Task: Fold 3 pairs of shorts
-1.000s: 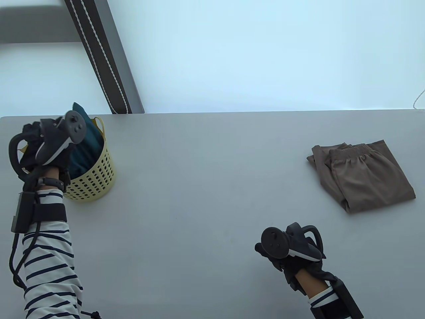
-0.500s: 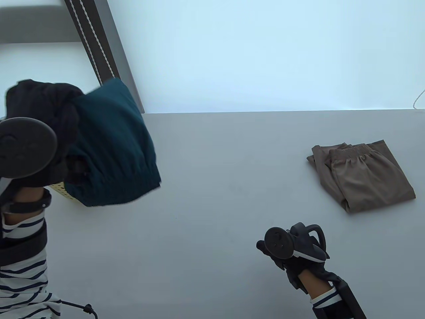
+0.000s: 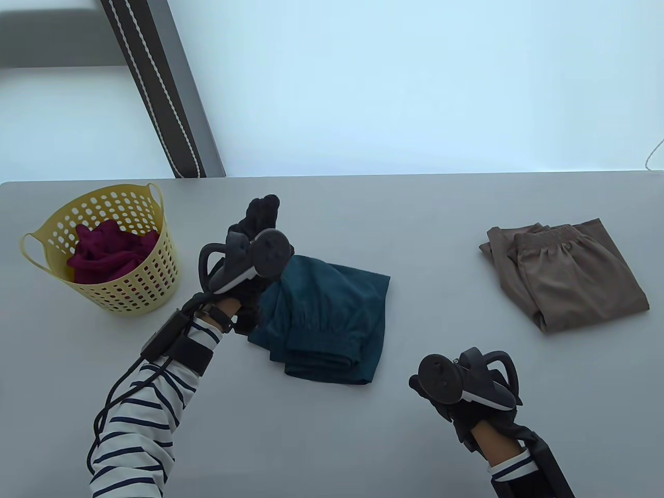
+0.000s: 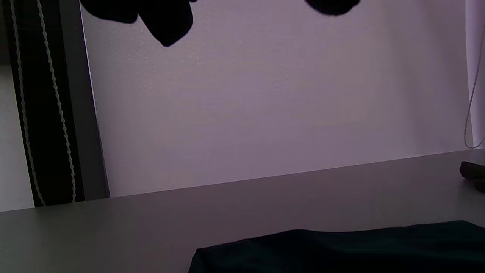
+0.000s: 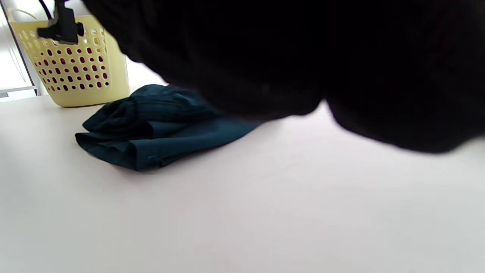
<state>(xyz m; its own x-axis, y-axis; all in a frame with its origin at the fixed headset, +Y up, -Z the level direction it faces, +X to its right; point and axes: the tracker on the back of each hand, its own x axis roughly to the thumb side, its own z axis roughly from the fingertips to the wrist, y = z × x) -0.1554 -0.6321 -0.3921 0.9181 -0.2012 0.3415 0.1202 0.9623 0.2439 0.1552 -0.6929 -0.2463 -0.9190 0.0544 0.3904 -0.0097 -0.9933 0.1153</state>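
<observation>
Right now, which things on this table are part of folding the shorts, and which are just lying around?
Job: teal shorts, brown folded shorts, magenta shorts, yellow basket holding them.
Lying about: blind cord, small dark object at the table's far edge.

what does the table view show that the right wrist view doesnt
Only the table view shows the folded tan shorts on the table's right side, the maroon garment seen from above inside the basket, and both hands: the left hand raised with its fingers clear of the cloth, the right hand resting near the front edge.

Only the right wrist view shows the teal shorts' near hem edge at table level, with the glove as a dark blur.

Both show the teal shorts lying bunched on the table and the yellow basket.
</observation>
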